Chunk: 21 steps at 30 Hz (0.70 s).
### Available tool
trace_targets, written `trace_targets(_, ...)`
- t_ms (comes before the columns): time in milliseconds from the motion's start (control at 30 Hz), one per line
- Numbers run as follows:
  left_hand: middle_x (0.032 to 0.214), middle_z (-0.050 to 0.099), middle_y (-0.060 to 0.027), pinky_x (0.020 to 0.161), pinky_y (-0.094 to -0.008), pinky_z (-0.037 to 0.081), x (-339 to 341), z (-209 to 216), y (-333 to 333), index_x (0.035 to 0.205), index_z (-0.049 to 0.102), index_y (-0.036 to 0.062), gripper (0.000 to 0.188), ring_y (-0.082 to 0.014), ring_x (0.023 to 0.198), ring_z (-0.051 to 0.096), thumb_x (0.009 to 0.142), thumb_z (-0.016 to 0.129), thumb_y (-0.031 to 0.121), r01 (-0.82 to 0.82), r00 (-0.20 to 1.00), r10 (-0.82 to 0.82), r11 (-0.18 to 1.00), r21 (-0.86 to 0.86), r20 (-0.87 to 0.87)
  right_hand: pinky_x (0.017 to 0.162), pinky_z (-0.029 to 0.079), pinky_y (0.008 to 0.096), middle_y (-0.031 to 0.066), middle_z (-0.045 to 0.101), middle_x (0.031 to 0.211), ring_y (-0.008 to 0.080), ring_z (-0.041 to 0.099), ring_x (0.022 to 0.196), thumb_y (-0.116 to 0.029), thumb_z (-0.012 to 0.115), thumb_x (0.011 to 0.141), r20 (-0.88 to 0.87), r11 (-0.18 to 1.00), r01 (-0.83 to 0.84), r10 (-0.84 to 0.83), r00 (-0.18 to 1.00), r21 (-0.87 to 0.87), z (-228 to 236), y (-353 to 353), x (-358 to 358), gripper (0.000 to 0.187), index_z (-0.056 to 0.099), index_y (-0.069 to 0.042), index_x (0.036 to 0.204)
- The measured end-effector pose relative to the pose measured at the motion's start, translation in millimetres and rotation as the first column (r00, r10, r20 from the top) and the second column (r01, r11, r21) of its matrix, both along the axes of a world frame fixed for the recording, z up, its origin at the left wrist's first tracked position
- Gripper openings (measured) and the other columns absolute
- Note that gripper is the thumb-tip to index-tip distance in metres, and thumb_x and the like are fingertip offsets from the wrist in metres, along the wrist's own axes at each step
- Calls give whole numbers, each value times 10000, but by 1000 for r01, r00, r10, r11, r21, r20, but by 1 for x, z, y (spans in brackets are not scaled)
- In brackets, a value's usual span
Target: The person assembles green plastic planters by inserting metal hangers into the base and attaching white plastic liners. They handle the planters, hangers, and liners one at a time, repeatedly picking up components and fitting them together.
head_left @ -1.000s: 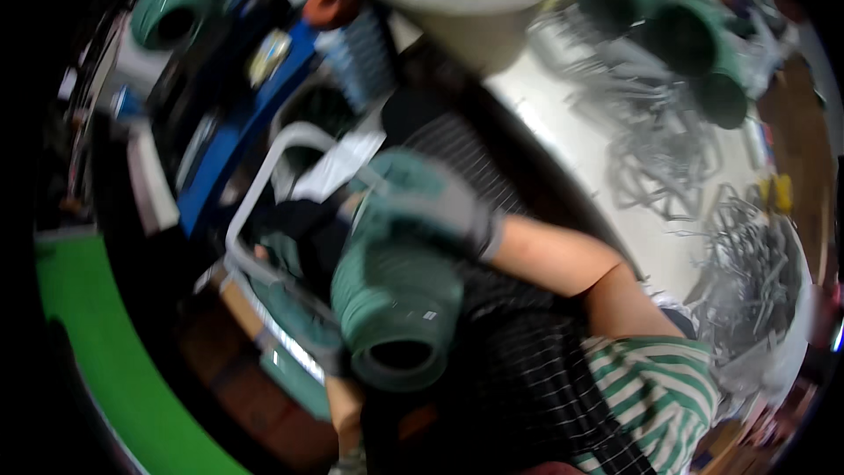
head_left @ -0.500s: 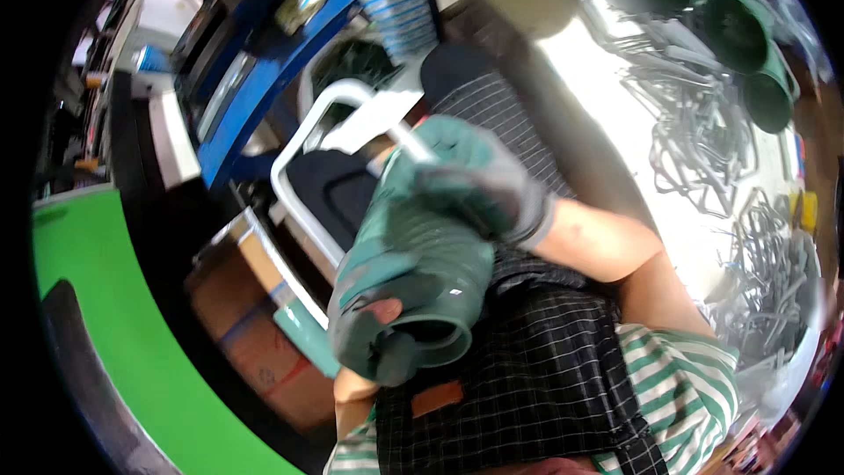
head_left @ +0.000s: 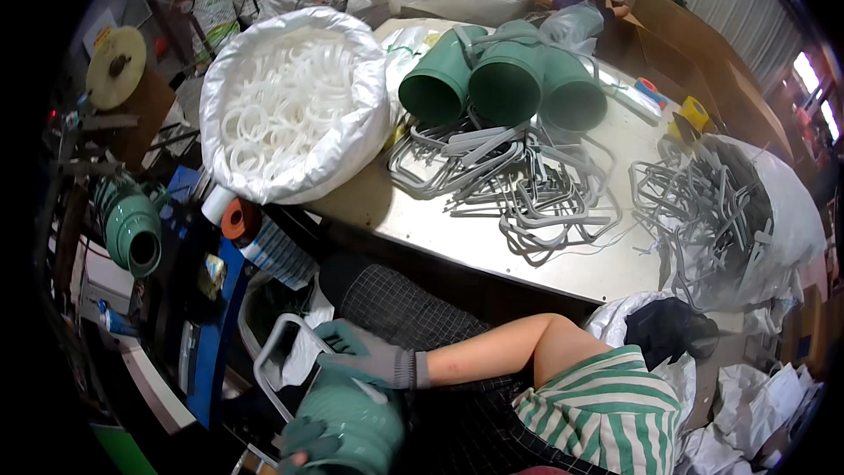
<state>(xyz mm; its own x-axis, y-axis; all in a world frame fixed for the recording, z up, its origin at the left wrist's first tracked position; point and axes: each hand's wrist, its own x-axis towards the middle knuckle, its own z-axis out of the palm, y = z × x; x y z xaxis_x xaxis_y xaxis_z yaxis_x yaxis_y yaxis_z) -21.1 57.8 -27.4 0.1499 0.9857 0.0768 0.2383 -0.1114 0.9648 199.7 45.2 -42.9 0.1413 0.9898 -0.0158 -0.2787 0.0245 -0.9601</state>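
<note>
1. In front of the white table (head_left: 576, 276), the left hand (head_left: 303, 440) is curling fingers around a green container (head_left: 359, 413).
2. The right hand (head_left: 362, 356) is touching a grey handle (head_left: 264, 368) — pinching or not, I cannot tell.

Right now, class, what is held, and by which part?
A green container: left hand grips its near end; right hand is at the grey handle, its grip unclear.

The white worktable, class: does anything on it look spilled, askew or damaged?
Untidy rather than damaged: the grey handles lie loose and tangled on the white worktable, and more stick out of the plastic bag toward the right. They could be spilled or simply heaped; the picture can't settle which.
</note>
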Motion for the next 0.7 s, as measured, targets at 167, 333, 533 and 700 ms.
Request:
trace_targets(167,1191,625,-96,958,-353,507,12,30,47,1367,567,56,392,-202,1082,607,1017,607,228,-135,988,124,983,123,89,1104,467,367,153,594,1360,238,596,1227,-358,750,964,112,973,223,-215,970,-59,-27,-25,83,632,517,6,1425)
trace_targets(333,1156,630,-87,937,-348,512,38,52,81,1346,578,62,378,-193,1046,611,1009,624,229,-228,955,187,960,163,232,1168,447,400,178,557,1494,249,555,1367,-274,546,1096,-760,960,-276,216,613,50,20,-84,163,559,416,33,1545)
trace_targets(533,1115,635,-77,911,-341,517,131,47,64,1321,592,69,362,-181,1003,617,1000,645,229,28,861,33,993,-111,508,1137,493,452,183,556,1478,295,574,1347,-393,533,1098,-477,845,502,-371,797,181,83,-137,253,606,419,-3,1548)
trace_targets(700,1146,725,-115,949,-310,540,168,-51,-12,1269,646,-17,293,-190,1034,686,1013,637,125,655,753,-619,670,-349,224,1051,531,388,172,600,1407,253,635,1256,-362,444,1138,-345,78,845,-890,298,528,127,-152,323,555,448,54,1506)
